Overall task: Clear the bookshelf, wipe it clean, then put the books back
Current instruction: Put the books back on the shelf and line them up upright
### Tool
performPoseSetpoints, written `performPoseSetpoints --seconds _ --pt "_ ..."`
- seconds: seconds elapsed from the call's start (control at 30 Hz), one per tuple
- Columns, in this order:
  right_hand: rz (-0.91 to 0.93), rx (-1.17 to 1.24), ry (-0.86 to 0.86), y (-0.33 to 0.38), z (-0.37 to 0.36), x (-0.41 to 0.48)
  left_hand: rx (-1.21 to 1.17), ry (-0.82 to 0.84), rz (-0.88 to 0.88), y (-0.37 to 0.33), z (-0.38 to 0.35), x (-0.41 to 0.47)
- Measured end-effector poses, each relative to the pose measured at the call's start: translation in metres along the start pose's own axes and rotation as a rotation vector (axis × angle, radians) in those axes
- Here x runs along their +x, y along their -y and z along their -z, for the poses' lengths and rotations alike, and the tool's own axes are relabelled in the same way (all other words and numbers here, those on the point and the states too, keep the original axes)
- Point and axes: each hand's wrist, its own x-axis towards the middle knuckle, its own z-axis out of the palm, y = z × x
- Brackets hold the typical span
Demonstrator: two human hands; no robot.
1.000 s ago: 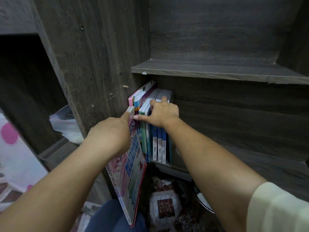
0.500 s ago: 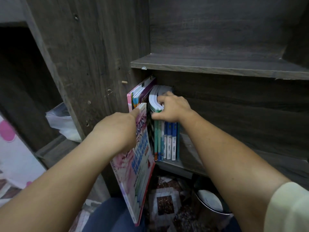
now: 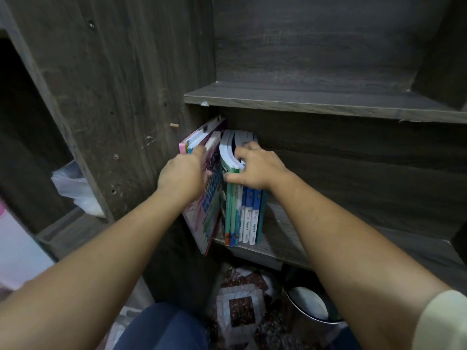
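Observation:
A dark wood bookshelf (image 3: 316, 104) fills the view. On its lower shelf (image 3: 283, 251) several thin books (image 3: 242, 218) with green, blue and white spines stand at the left end. My right hand (image 3: 255, 168) grips the tops of these books and holds them to the right. My left hand (image 3: 183, 176) holds a large pink and blue book (image 3: 206, 215), which sits in the gap between those books and a pink-edged bunch (image 3: 199, 137) leaning on the left wall. Its lower corner hangs past the shelf's front edge.
The upper shelf (image 3: 328, 97) holds nothing in view. A white plastic bag (image 3: 75, 188) lies in the compartment to the left. Below the shelf are a patterned cloth (image 3: 240, 309) and a metal bowl (image 3: 310, 306). My blue-clad knee (image 3: 164, 329) is at the bottom.
My left hand has pushed the pink and blue book up and deeper into the gap. My right hand has pulled the thin books further right.

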Motion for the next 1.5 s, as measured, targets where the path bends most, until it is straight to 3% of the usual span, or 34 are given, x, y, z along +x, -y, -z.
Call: performPoseSetpoints --seconds 0.1,0.2,0.37,0.43,0.57,0.77,0.93,1.07,1.2,1.27,1.4,1.5 --pt "-0.014 0.063 -0.004 0.001 0.001 -0.002 -0.026 0.186 -0.077 0.011 0.0 -0.016" --pt "-0.081 0.349 -0.02 0.005 0.0 -0.004 0.078 0.342 -0.134 0.021 0.003 -0.031" --pt "-0.218 1.067 -0.094 -0.002 -0.002 -0.023 0.163 0.086 -0.255 0.027 -0.01 -0.022" --pt "-0.255 1.167 -0.017 -0.011 -0.012 -0.036 0.24 -0.086 -0.314 0.025 -0.014 -0.012" --pt "-0.248 0.869 0.148 -0.022 -0.046 -0.054 0.311 -0.291 -0.317 0.021 -0.027 0.004" --pt "-0.249 0.594 0.145 -0.021 -0.071 -0.06 0.311 -0.337 -0.206 0.016 -0.04 -0.002" --pt "-0.244 0.669 0.094 -0.018 -0.084 -0.068 -0.145 -0.195 -0.035 0.001 -0.048 -0.026" --pt "-0.211 0.658 0.206 -0.025 -0.086 -0.074 0.027 -0.405 0.004 -0.001 -0.057 -0.025" --pt "-0.176 0.602 0.16 -0.036 -0.086 -0.07 0.088 -0.521 -0.059 -0.02 -0.056 -0.023" --pt "-0.164 0.592 0.143 -0.039 -0.084 -0.07 0.084 -0.484 -0.114 -0.024 -0.053 -0.018" --pt "-0.193 0.614 0.166 -0.044 -0.084 -0.074 -0.242 -0.222 0.023 -0.008 -0.034 0.005" --pt "-0.192 0.615 0.202 -0.042 -0.087 -0.075 -0.251 -0.14 -0.052 0.004 -0.015 0.018"
